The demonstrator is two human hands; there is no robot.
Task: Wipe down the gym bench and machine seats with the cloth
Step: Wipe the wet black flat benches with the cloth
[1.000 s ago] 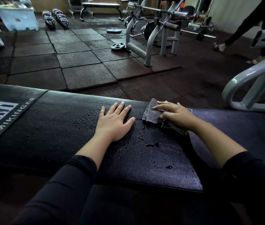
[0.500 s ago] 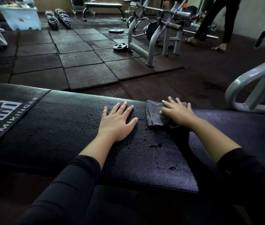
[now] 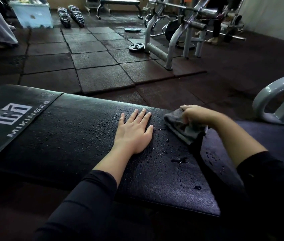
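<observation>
A black padded gym bench [image 3: 71,136] stretches across the view, beaded with water drops and bearing a white logo at its left end. My left hand [image 3: 134,131] lies flat on the pad, fingers straight and spread. Just to its right, my right hand [image 3: 196,113] grips a grey cloth [image 3: 181,127] with curled fingers at the bench's far edge. The cloth is bunched and hangs down from the hand onto the pad. Small puddles sit on the pad below the cloth.
A grey tubular machine frame [image 3: 276,101] curves up at the right. Beyond the bench lie rubber floor tiles, a weight plate [image 3: 136,47], a grey rack [image 3: 177,33], dumbbells [image 3: 70,15] and a far bench [image 3: 119,2]. A person's legs [image 3: 215,26] stand behind the rack.
My right hand has gone from pressing flat on the cloth to gripping and bunching it, lifting part of it off the pad. My left hand has stayed flat. The person at the back walked left.
</observation>
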